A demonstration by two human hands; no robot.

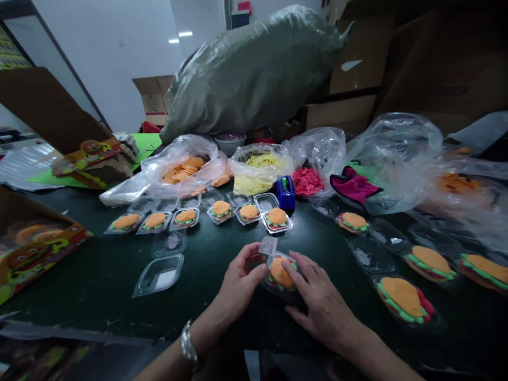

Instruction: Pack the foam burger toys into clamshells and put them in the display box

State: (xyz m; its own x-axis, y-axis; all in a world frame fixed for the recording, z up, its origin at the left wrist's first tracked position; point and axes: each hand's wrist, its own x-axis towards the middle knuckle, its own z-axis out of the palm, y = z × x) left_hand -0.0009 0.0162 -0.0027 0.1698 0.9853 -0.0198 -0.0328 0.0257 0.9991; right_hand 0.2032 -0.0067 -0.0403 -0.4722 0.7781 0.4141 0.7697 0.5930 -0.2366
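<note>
Near the front middle of the table, a toy burger (281, 272) with an orange bun and green trim sits in a small clear plastic container (270, 287). My left hand (243, 275) is closed at the container's left side, thumb against its edge. A small translucent label-like piece (268, 245) with faint print stands at the left fingertips; whether they pinch it I cannot tell. My right hand (317, 296) curls around the container's right side, with a fingertip on the bun. To the left, an open container (161, 275) has a white patch in its base.
Several burgers in open containers (186, 218) line the middle, and more burgers (400, 299) lie at right. Behind are bags of orange pieces (184, 169), yellow pieces (262, 161) and red pieces (307, 181), plus a blue tape dispenser (286, 193). A printed carton (43, 254) stands left.
</note>
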